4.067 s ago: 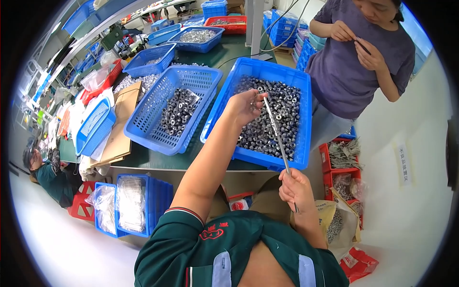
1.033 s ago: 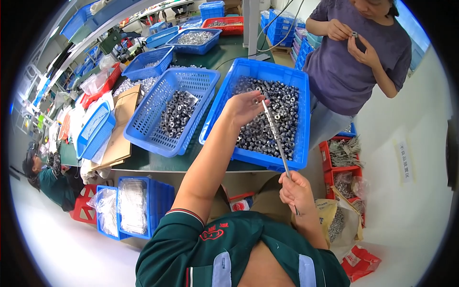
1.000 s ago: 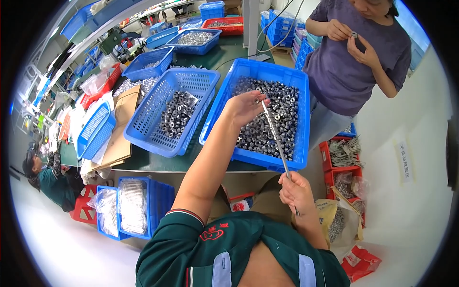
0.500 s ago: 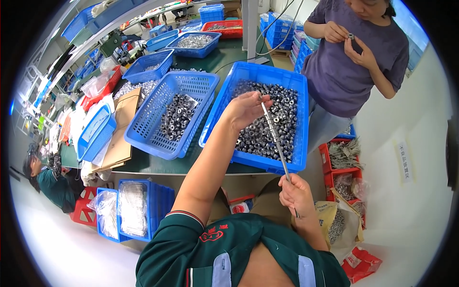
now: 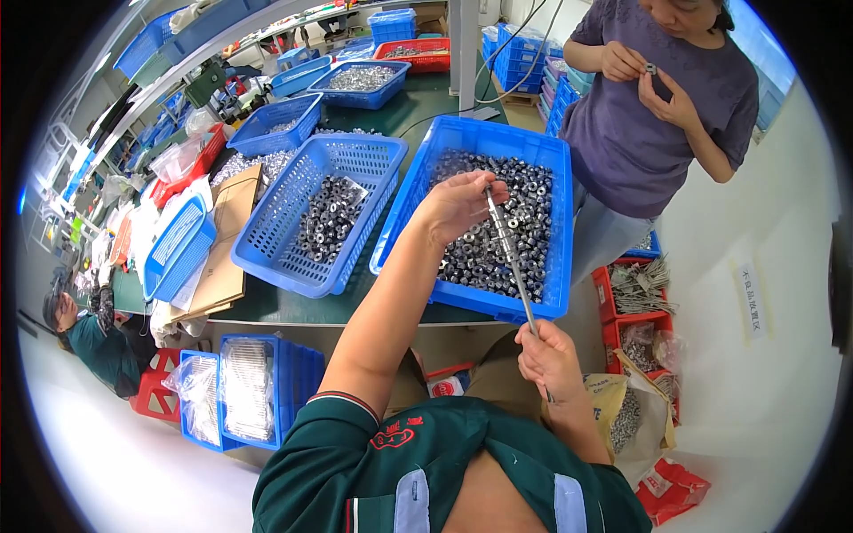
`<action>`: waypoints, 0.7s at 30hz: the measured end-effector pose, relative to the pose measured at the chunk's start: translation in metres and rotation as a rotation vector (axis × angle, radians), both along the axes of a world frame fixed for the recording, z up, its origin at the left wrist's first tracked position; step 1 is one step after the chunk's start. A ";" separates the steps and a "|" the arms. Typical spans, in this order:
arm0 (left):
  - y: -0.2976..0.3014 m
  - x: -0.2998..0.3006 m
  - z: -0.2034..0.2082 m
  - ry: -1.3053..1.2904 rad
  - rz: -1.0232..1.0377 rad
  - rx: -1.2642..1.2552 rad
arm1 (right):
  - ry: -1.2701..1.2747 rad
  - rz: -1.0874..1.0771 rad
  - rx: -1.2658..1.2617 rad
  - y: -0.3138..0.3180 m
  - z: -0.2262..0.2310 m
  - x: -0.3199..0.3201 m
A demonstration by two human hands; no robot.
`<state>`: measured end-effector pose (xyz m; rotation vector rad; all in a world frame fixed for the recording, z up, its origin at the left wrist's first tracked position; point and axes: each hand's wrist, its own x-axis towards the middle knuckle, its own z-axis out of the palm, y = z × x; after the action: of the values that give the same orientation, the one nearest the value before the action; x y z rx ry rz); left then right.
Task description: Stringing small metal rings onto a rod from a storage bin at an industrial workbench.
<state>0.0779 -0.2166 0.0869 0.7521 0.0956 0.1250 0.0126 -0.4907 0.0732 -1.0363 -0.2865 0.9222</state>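
A thin metal rod (image 5: pixel 527 305) slants over the blue bin (image 5: pixel 558 298), carrying several small metal ring-like pieces (image 5: pixel 506 242) along its upper part. My right hand (image 5: pixel 549 360) is closed around the rod's lower length, and the tail end sticks out below the fist. At the upper tip, the fingers of my left hand (image 5: pixel 462 202) pinch the rod; whether a loose piece is between them I cannot make out. Beneath both, the bin holds a heap of small dark and silver metal rings (image 5: pixel 480 258).
Left of the bin stands a blue perforated basket (image 5: pixel 258 240) with similar rings. Cardboard (image 5: pixel 227 249) and more baskets lie further left on the green table (image 5: pixel 293 306). At right, a co-worker in a purple shirt (image 5: pixel 649 115) handles a small piece. Red bins (image 5: pixel 613 333) stand on the floor.
My left fingertips and the rod's upper end have shifted very slightly. My right hand keeps its grip in nearly the same place. The seated person at far left has moved their head a little.
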 end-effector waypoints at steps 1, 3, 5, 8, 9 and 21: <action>0.000 0.000 0.002 0.004 0.011 0.014 | -0.003 -0.004 -0.024 0.001 0.000 0.000; 0.001 -0.002 0.003 0.009 0.025 0.025 | 0.030 0.006 -0.001 -0.002 0.003 0.001; 0.003 -0.001 0.004 -0.018 -0.012 0.029 | 0.063 0.011 0.023 -0.005 0.006 0.001; 0.003 -0.002 0.005 -0.115 -0.021 0.047 | 0.090 0.036 0.062 -0.009 0.011 0.000; 0.004 -0.003 0.004 -0.163 -0.030 0.025 | 0.169 0.059 0.120 -0.008 0.012 0.001; -0.006 -0.020 0.007 -0.025 -0.148 -0.003 | -0.013 0.019 0.066 0.022 0.010 0.005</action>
<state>0.0579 -0.2223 0.0935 0.7522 0.0162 -0.0070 0.0178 -0.4684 0.0831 -0.9802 -0.3360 0.9171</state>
